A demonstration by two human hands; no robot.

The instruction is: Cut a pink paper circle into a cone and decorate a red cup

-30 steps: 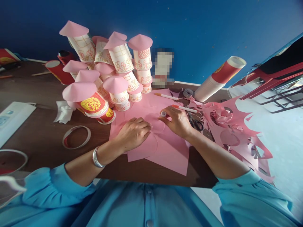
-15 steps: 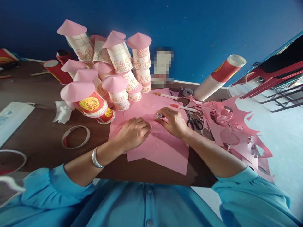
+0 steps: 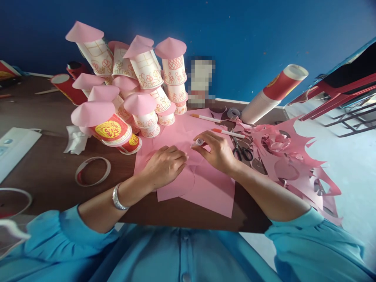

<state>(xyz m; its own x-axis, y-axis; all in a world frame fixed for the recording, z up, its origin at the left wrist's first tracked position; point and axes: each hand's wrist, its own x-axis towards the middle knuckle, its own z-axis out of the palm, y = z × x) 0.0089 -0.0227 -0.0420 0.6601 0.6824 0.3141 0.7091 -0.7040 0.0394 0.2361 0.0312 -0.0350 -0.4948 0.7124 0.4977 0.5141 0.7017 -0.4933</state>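
The small white tube (image 3: 200,141) is at mid-frame, pinched between the right hand's (image 3: 219,152) thumb and forefinger, round end towards the camera. It lies up and right of the left hand (image 3: 167,166), whose curled fingers rest over pink paper (image 3: 213,192); I cannot tell whether they grip it. Left of centre, a red cup (image 3: 111,130) bears a yellow emblem; no writing is legible.

You have soft light, seemingly from the right, where the floor (image 3: 357,164) looks pale and washed out; the wall (image 3: 249,39) darkens toward the left. Faint shadows lie beneath your hands (image 3: 219,152) on the paper (image 3: 211,192). Your lens stretches the sleeves (image 3: 320,244) near the edges, and coarse pixels mask one patch (image 3: 202,82).
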